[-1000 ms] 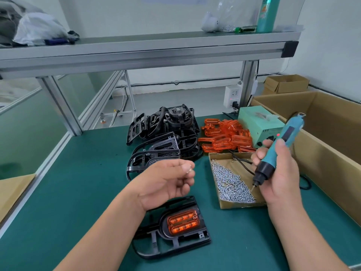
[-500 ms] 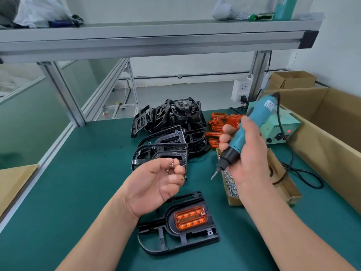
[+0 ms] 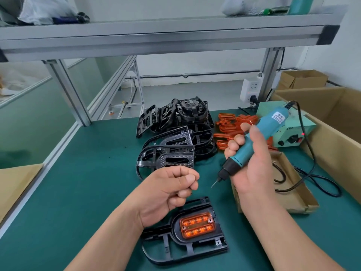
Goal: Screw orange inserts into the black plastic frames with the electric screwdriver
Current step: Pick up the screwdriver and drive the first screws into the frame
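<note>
Lying flat at the near middle of the table (image 3: 88,192), the frame (image 3: 195,249) holds its insert (image 3: 196,224) as it did half a second ago. Above its far-left corner the left hand (image 3: 170,190) has curled tighter, thumb pressed on the fingers; what they pinch is hidden. The right hand (image 3: 252,169) grips the screwdriver (image 3: 261,135), its bit slanting down-left in the air beyond the frame's far-right corner. Farther off lie spare frames (image 3: 175,133) and loose inserts (image 3: 228,128). The right wrist covers part of the screw box (image 3: 300,198).
</note>
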Available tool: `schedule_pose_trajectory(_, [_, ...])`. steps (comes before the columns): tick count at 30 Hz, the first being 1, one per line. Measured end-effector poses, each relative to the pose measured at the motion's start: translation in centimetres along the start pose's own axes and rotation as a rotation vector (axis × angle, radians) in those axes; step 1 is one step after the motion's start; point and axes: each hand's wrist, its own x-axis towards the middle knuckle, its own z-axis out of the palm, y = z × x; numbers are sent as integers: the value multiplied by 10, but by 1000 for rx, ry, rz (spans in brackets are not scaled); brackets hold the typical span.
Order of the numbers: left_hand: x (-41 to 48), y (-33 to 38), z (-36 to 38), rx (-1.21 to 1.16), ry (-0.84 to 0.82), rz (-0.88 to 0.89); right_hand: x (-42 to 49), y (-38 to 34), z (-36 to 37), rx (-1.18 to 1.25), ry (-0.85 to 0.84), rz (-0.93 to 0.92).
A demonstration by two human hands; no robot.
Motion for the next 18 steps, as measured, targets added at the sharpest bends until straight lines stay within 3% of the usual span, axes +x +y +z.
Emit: schedule_pose_trajectory(18, [-2, -5, -3, 279, 11, 72, -3, -7, 1, 103, -106, -29])
